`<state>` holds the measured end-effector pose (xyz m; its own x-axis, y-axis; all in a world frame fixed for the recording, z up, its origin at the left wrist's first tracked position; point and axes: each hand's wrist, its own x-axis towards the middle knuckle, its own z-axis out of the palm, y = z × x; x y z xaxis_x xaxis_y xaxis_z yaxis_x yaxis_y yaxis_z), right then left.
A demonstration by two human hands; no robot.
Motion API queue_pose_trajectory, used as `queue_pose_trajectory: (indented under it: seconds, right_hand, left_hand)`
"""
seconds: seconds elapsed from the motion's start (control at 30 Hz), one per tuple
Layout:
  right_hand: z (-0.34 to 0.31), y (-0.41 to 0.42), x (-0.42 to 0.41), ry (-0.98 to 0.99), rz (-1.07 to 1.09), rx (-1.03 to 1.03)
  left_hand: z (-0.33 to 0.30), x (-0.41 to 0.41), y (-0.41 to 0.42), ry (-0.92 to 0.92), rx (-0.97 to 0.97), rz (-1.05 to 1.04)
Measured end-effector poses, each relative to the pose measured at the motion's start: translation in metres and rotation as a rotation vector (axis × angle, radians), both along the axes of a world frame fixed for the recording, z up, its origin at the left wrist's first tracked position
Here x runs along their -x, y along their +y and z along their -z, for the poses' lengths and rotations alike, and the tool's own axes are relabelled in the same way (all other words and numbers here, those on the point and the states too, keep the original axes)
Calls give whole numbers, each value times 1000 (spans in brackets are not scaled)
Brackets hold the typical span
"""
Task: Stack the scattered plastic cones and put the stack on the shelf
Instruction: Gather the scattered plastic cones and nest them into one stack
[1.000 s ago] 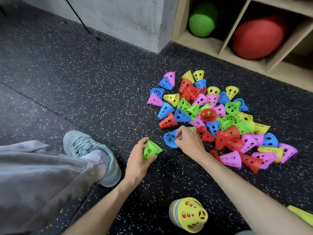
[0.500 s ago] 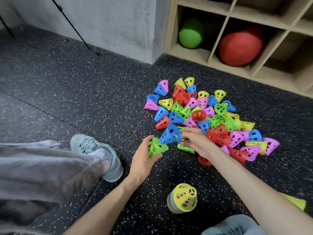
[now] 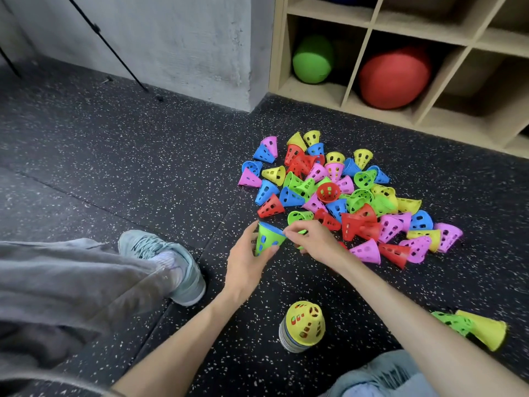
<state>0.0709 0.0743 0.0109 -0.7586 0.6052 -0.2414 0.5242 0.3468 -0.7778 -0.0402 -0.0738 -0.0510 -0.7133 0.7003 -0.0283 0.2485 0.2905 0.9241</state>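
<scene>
Green ball (image 3: 312, 59), red ball (image 3: 394, 77)

Even, diffuse light; we see no hard glare. Shadows are soft: a faint one under the shoe (image 3: 171, 267), darker ones inside the shelf (image 3: 355, 90) cubbies. Cone pile (image 3: 343, 196) is sharp with saturated colours. Motion blur on the trouser leg (image 3: 71, 282) and the left hand (image 3: 246, 267). Wide-angle bend is visible at the edges; the floor (image 3: 114, 167) seams curve.
</scene>
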Motion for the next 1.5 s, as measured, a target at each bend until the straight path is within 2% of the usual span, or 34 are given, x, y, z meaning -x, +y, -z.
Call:
queue_pose_trajectory:
  seconds: [0.13, 0.37, 0.53, 0.73, 0.93, 1.07, 1.3, 1.5]
  right_hand:
    - [7, 0, -3, 47, -35, -44]
    - [43, 13, 3, 162, 193, -39]
    - [66, 22, 8, 232, 435, 19]
    - [80, 39, 3, 274, 546, 11]
    - [101, 53, 0, 297, 655, 3]
    - [108, 53, -1, 325, 645, 37]
    - [109, 52, -1, 340, 663, 27]
    - [91, 48, 6, 368, 738, -52]
  left_hand:
    - [-5, 3, 5, -28, -28, 2]
    - [-5, 29, 33, 58, 67, 99]
    - [6, 64, 61, 236, 235, 195]
    - [20, 102, 109, 415, 417, 250]
    - [51, 104, 135, 360, 481, 267]
    - [65, 102, 142, 411, 482, 209]
    - [62, 110, 139, 482, 523, 324]
    - [58, 92, 89, 484, 353, 335]
